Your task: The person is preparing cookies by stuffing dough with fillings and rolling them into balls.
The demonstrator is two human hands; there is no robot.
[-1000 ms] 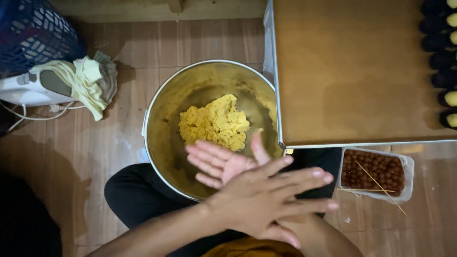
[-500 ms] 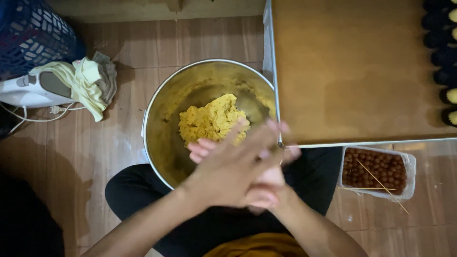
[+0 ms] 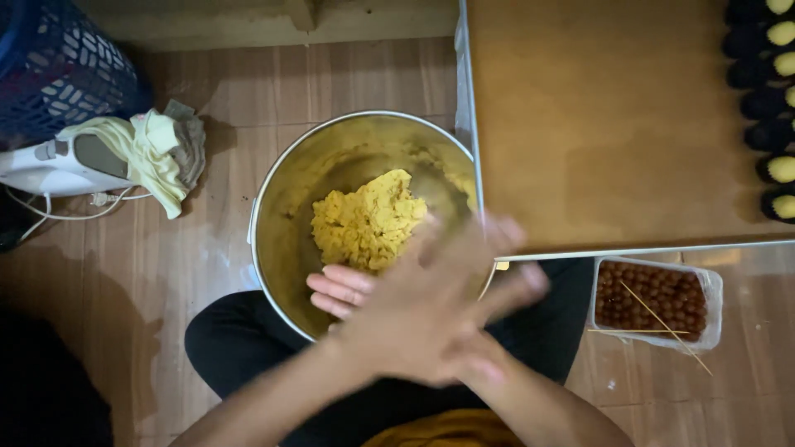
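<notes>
My left hand [image 3: 422,319] lies flat on top of my right hand [image 3: 339,291], palm against palm, over the near rim of a large metal bowl [image 3: 273,190]. The left hand is motion-blurred, its fingers pointing up and right. Only the right hand's fingers show, pointing left from under it. Whatever lies between the palms is hidden. A crumbly lump of yellow dough [image 3: 368,219] sits in the bowl just beyond the hands.
A brown board [image 3: 613,124] lies to the right of the bowl, with several dark yellow-topped balls [image 3: 766,108] along its right edge. A clear tub of small brown balls [image 3: 654,302] with thin skewers sits below it. At left are a white iron [image 3: 50,161], a yellowish cloth [image 3: 161,153] and a blue basket [image 3: 58,66].
My left hand has slid forward and back across the right palm; it now reaches further up and right, and both hands sit closer to the dough.
</notes>
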